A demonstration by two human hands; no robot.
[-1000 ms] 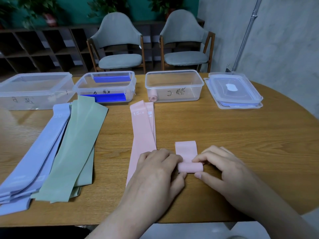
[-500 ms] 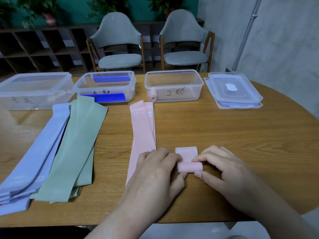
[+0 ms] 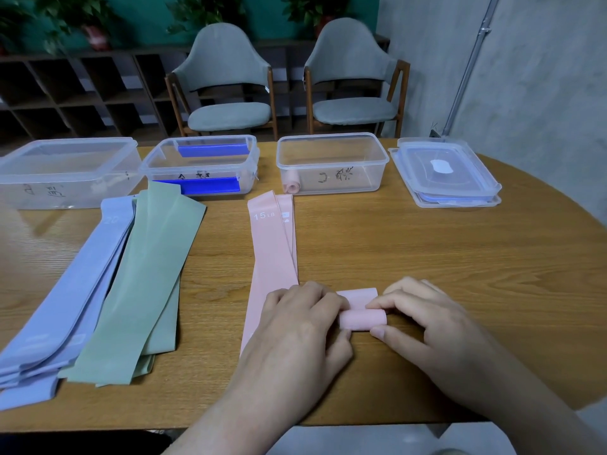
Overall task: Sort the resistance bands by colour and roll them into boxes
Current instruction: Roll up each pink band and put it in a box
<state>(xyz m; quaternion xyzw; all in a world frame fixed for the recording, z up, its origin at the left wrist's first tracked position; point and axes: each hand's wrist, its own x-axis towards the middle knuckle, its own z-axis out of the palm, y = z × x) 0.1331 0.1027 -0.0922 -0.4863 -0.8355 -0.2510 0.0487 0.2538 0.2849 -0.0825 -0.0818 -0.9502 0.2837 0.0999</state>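
A pink resistance band (image 3: 361,316) lies near the table's front edge, almost fully rolled, with only a short flat tail showing beyond the roll. My left hand (image 3: 302,326) pinches its left end and my right hand (image 3: 423,320) pinches its right end. Flat pink bands (image 3: 272,244) lie just left of the roll. A pile of green bands (image 3: 147,277) and a pile of lilac bands (image 3: 69,290) lie at the left. One rolled pink band (image 3: 291,185) sits in the third clear box (image 3: 331,165).
A clear box (image 3: 203,165) with dark blue bands stands left of the pink one, and a clear box (image 3: 62,172) stands at the far left. Stacked lids (image 3: 446,175) lie at the back right. Two chairs stand behind the round wooden table (image 3: 460,257).
The flat tail of the pink band has grown shorter as the roll took it up. Both hands stay at the roll's ends.
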